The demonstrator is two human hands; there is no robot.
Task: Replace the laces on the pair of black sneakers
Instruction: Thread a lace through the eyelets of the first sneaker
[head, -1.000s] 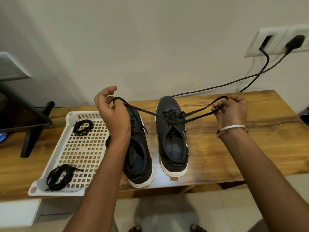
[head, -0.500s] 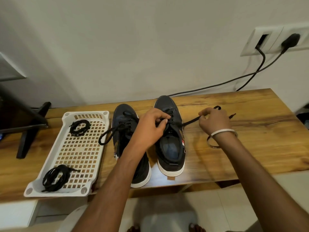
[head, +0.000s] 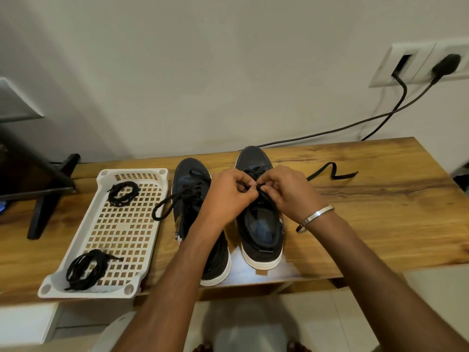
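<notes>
Two black sneakers with white soles stand side by side on the wooden table, toes toward the wall. The left sneaker is laced, and one lace end loops off its left side. Over the top eyelets of the right sneaker my left hand and my right hand meet, both pinching its black lace. One free end of that lace trails across the table to the right. My fingers hide the knot area.
A white perforated tray stands left of the sneakers and holds two coiled black laces. A dark stand sits at the far left. Cables run from wall sockets down behind the table. The table's front edge is near the shoe heels.
Both hands came in from holding the lace ends spread wide apart. They now meet over the right sneaker's eyelets, and the right lace end lies dropped on the table.
</notes>
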